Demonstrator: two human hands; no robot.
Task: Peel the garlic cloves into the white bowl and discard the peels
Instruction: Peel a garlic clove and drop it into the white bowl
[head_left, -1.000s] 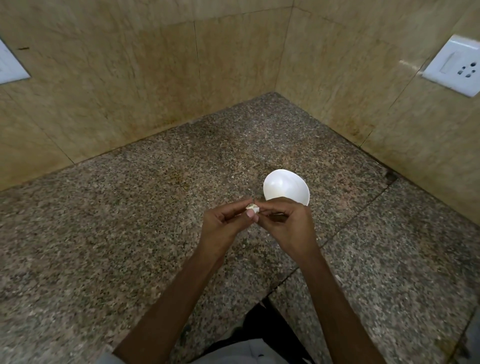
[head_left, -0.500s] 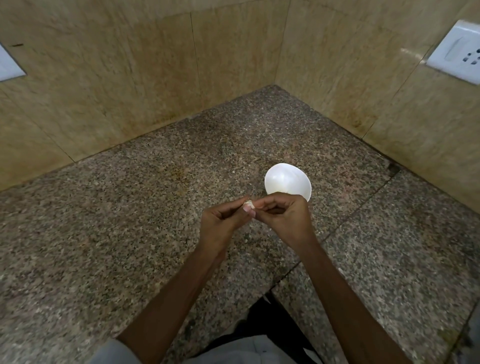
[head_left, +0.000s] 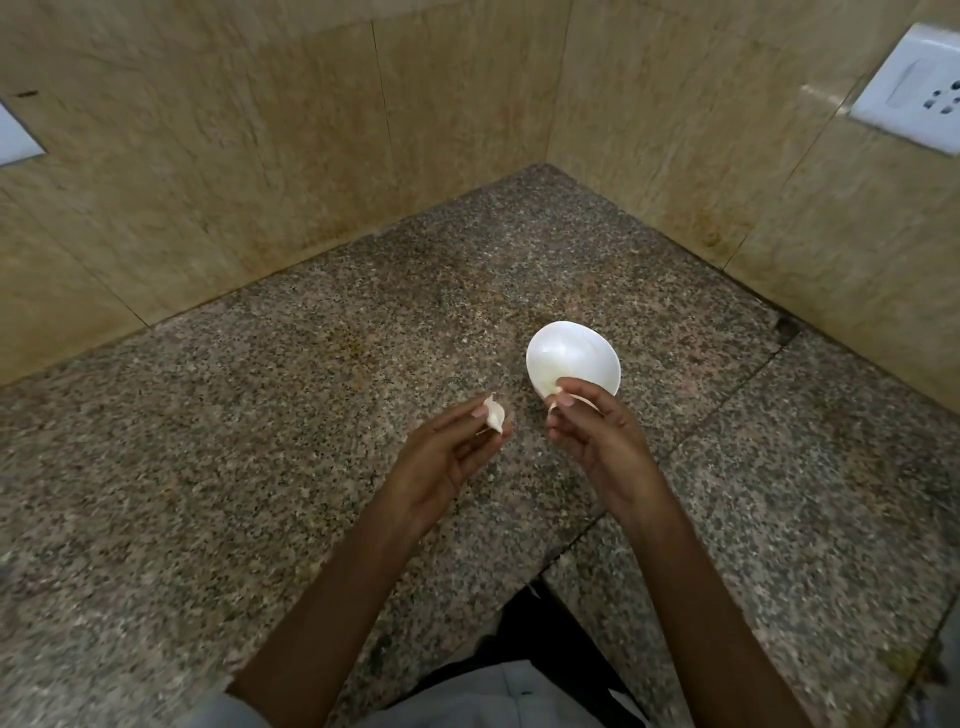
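Observation:
A small white bowl (head_left: 571, 358) stands on the speckled granite counter (head_left: 311, 467), right of centre. My left hand (head_left: 447, 457) pinches a white garlic clove (head_left: 494, 414) at its fingertips, to the left of the bowl. My right hand (head_left: 597, 441) is at the bowl's near rim and pinches a thin pale strip of garlic peel (head_left: 557, 400) between thumb and fingers. The two hands are a short gap apart. I cannot tell what lies inside the bowl.
Beige marble walls meet in a corner (head_left: 545, 161) behind the counter. A white socket plate (head_left: 914, 88) is on the right wall, another white plate (head_left: 15, 137) on the left wall. A seam (head_left: 675, 447) runs across the counter's right part.
My hands, joined on the clove before, have pulled apart. The left hand moved left with the clove; the right hand came away with a bit of peel near the bowl.

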